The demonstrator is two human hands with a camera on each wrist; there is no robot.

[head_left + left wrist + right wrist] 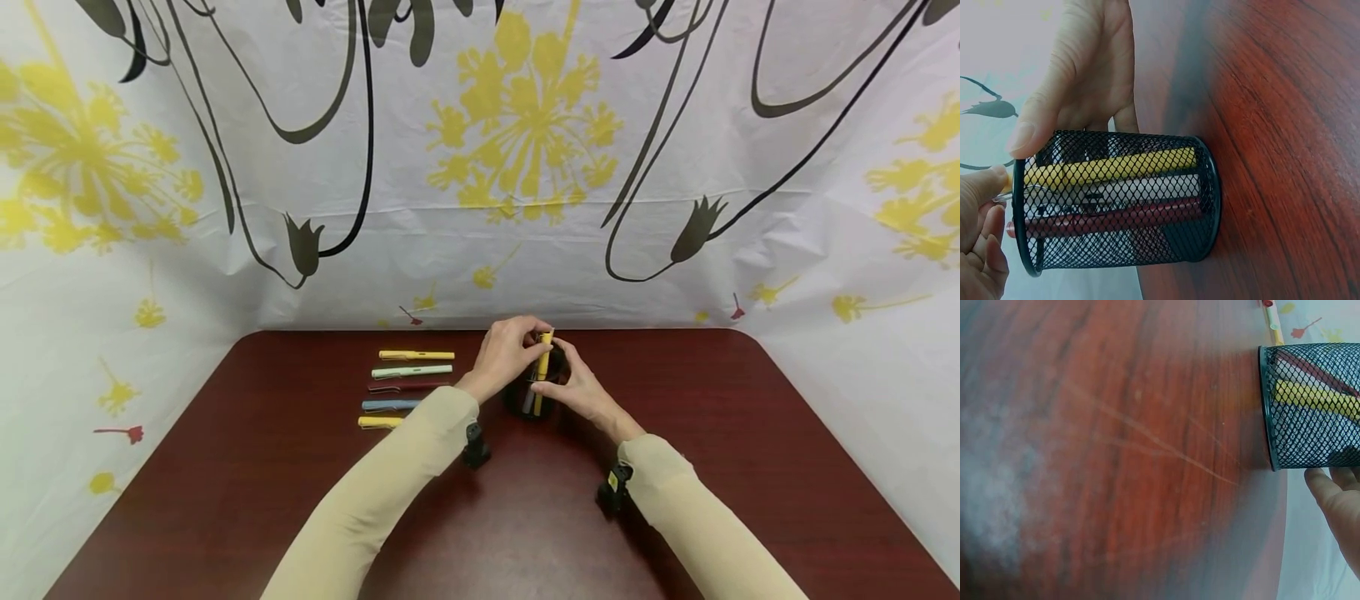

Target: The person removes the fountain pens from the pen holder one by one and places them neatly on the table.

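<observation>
A black mesh pen cup (1122, 250) stands upright on the table. In the head view my left hand (508, 354) is over its rim, thumb and fingers pinching the upper end of a yellow pen (543, 360). That pen's lower part reaches down inside the cup, seen through the mesh. Beside it in the cup are a whitish pen (1160, 189) and a dark red pen (1116, 217). My right hand (581, 390) holds the cup from the right, its thumb at the rim in the left wrist view.
Left of the cup several pens lie in a column: a yellow pen (416, 355), a pale green pen (412, 371), a dark red pen (405, 387), a blue pen (390, 405) and another yellow pen (378, 422). A patterned cloth (420, 250) hangs behind the dark red wooden table (720, 392).
</observation>
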